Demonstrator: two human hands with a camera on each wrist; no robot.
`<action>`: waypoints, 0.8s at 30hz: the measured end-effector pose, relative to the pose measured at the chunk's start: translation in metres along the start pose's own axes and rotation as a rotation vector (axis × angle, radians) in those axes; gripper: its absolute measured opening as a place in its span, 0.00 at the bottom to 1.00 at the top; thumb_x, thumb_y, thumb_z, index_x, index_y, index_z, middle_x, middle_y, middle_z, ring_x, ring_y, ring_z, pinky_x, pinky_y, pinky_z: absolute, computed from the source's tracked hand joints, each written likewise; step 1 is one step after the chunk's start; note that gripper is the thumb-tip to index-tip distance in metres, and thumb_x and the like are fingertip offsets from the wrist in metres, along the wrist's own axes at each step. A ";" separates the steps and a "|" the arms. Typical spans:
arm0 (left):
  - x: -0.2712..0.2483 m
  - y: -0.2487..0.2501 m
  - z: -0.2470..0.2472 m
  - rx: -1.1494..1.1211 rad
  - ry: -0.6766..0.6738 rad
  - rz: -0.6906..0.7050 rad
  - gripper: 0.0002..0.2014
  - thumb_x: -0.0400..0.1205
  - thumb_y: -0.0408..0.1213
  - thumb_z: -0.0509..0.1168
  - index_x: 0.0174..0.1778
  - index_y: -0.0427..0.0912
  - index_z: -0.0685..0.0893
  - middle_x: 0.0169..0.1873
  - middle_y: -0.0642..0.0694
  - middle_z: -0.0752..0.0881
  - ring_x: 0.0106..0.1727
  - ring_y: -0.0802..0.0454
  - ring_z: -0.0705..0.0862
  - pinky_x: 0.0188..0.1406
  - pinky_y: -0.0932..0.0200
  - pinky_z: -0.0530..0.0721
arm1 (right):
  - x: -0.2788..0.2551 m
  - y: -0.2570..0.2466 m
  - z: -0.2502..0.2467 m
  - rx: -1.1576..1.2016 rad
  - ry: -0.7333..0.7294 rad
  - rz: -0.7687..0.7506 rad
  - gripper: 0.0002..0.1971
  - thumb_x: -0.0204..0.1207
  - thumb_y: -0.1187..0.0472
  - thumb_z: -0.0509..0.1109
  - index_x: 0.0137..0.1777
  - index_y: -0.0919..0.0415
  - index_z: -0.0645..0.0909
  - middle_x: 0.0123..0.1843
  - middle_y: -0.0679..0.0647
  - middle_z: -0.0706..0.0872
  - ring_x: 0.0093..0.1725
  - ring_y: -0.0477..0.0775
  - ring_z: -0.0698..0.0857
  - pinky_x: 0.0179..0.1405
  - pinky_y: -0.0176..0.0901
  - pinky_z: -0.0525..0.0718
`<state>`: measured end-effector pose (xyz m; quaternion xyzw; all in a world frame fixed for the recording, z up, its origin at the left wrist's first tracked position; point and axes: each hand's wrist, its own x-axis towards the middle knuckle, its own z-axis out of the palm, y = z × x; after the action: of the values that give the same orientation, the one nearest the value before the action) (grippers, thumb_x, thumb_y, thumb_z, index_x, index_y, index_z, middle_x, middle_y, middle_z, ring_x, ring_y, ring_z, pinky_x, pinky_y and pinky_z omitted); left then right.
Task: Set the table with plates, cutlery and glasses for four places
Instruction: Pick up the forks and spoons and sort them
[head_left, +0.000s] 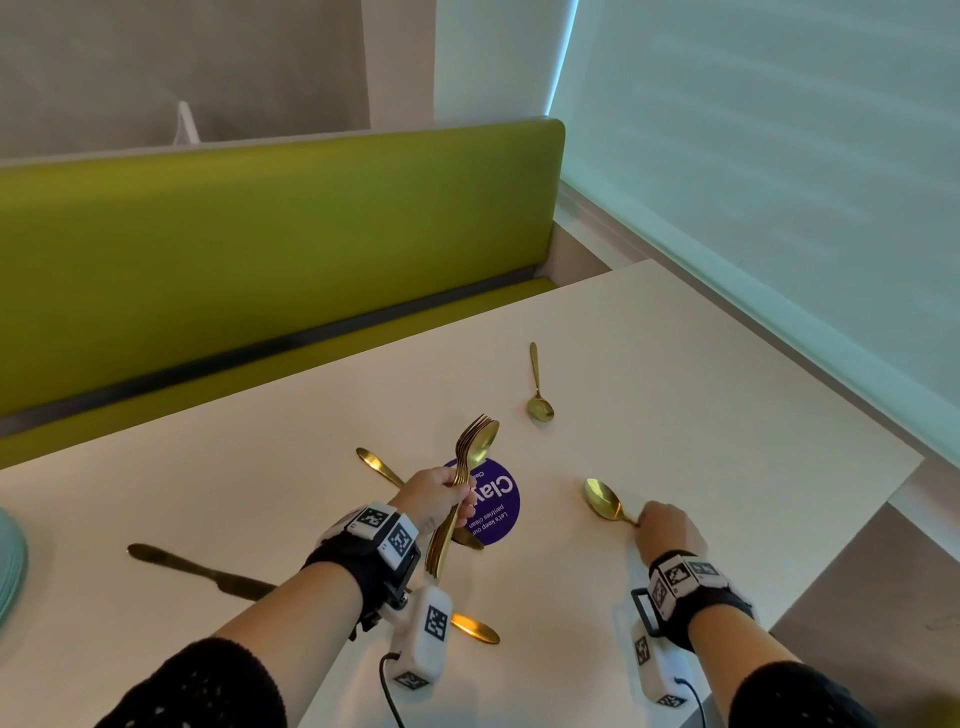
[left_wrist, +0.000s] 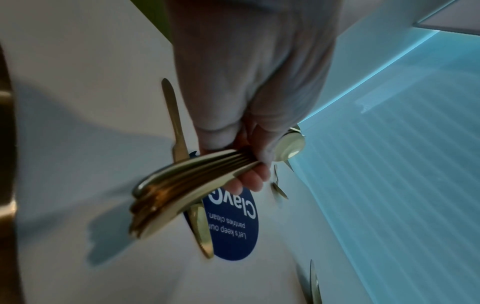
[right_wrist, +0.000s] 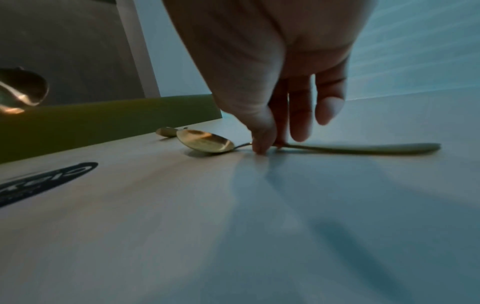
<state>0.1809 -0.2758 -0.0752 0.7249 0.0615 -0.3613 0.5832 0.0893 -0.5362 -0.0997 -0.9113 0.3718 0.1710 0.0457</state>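
- Looking down from the head view, the right hand (head_left: 670, 530) pinches the neck of a gold spoon (head_left: 604, 500) lying flat on the white bench (head_left: 727, 415); its bowl points far-left, its handle runs under the hand towards the near right. The left hand (head_left: 434, 499), well apart to the left, is clenched round a bundle of cutlery (head_left: 462, 483) held above a purple sticker (head_left: 498, 506). A smaller spoon (head_left: 539, 387) lies farther off, a knife (head_left: 200, 571) near left.
- From the left wrist, smooth, polished handles fan out of the fist, nested closely.
- From the right wrist, the thumb and a fingertip meet at the spoon's thin neck, the other fingers loose; its long flat handle (right_wrist: 363, 148) stretches right along the matt bench.
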 end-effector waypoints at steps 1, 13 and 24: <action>0.001 0.001 0.001 -0.007 0.001 0.001 0.07 0.84 0.31 0.60 0.45 0.43 0.82 0.39 0.44 0.85 0.43 0.50 0.84 0.59 0.48 0.86 | 0.001 -0.002 0.000 -0.002 -0.005 -0.005 0.17 0.79 0.67 0.54 0.59 0.58 0.82 0.58 0.56 0.86 0.59 0.57 0.85 0.52 0.44 0.82; 0.013 0.017 0.008 -0.297 -0.007 -0.046 0.05 0.85 0.28 0.58 0.47 0.35 0.79 0.38 0.41 0.84 0.36 0.51 0.83 0.34 0.61 0.86 | -0.016 -0.097 -0.046 0.987 -0.341 -0.214 0.04 0.75 0.58 0.72 0.41 0.57 0.84 0.37 0.53 0.85 0.29 0.46 0.76 0.31 0.36 0.74; 0.014 0.023 -0.008 -0.366 -0.046 -0.048 0.04 0.85 0.30 0.59 0.49 0.38 0.79 0.39 0.39 0.86 0.36 0.50 0.88 0.37 0.58 0.87 | -0.034 -0.150 -0.046 1.108 -0.564 -0.281 0.04 0.77 0.59 0.71 0.43 0.59 0.83 0.28 0.50 0.86 0.21 0.42 0.82 0.24 0.31 0.78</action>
<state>0.2063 -0.2800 -0.0649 0.5967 0.1300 -0.3744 0.6978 0.1835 -0.4157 -0.0518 -0.7126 0.2556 0.1790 0.6284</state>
